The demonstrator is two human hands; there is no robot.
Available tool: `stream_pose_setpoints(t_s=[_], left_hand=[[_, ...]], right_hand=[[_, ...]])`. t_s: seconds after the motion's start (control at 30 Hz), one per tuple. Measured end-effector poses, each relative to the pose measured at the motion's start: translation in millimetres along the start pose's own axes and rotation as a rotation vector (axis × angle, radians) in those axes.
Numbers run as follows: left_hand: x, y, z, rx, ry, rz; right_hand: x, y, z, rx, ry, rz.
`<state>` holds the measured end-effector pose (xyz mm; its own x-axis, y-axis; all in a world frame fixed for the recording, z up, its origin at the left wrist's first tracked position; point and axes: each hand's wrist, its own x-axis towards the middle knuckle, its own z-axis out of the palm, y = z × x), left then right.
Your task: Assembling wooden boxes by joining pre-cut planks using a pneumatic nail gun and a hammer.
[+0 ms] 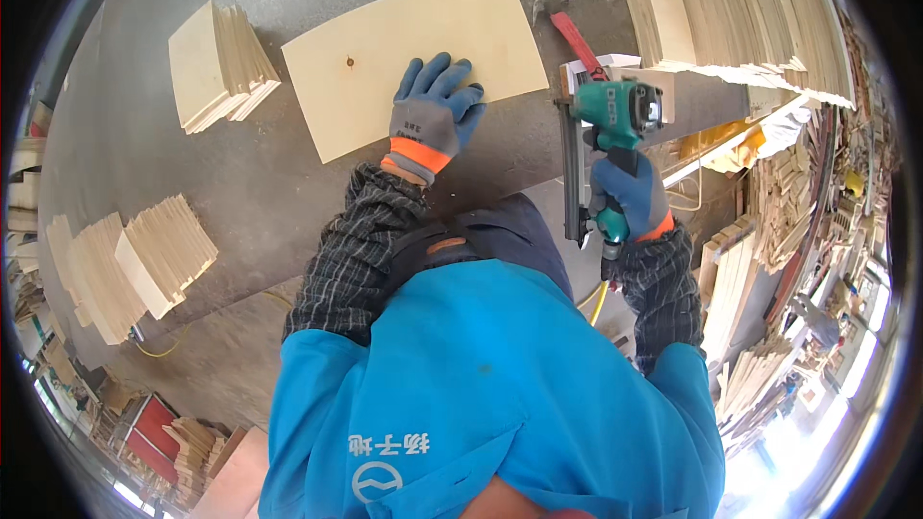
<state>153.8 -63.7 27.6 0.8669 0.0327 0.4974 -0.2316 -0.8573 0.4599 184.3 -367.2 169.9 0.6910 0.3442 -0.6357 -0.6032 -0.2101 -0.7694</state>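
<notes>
On the dark worktable lies a pale plywood board [317,86] with a small brown knot left of its middle. My left hand [433,111], in a grey and blue work glove, rests on the board's near edge with fingers stretched out. A green pneumatic nail gun [608,106] is gripped in my right hand [630,194], gloved the same way. The gun is held to the right of the board, apart from it, its long dark magazine on the left side. Just beyond the gun is a hammer [574,38] with a red handle, lying on the table.
A stack of thin boards [216,67] stands at the far left, with more board stacks [144,255] at the near left. Tall rows of panels [731,5] fill the far right. A yellow hose [600,304] hangs below the gun. Wood strips [731,269] lie at the right.
</notes>
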Motion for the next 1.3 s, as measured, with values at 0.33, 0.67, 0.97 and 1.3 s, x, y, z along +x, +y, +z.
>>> stream_pose_setpoints(t_s=[0.33,0.67,0.97,1.3], left_hand=[[-2.1,-0.5,-1.9,0.006,0.012,-0.033],[-1.9,-1.0,-2.9,0.015,-0.056,-0.026],[-2.7,-0.5,-3.0,0.025,-0.075,-0.036],[-3.5,-0.8,-1.7,0.025,-0.063,-0.031]], right_hand=[[26.4,-26.3,10.3,-0.111,0.008,0.023],[34.3,-25.3,9.9,-0.13,-0.03,0.048],[34.9,-27.6,10.7,-0.22,-0.015,0.05],[33.6,-29.3,10.7,-0.221,0.023,0.039]])
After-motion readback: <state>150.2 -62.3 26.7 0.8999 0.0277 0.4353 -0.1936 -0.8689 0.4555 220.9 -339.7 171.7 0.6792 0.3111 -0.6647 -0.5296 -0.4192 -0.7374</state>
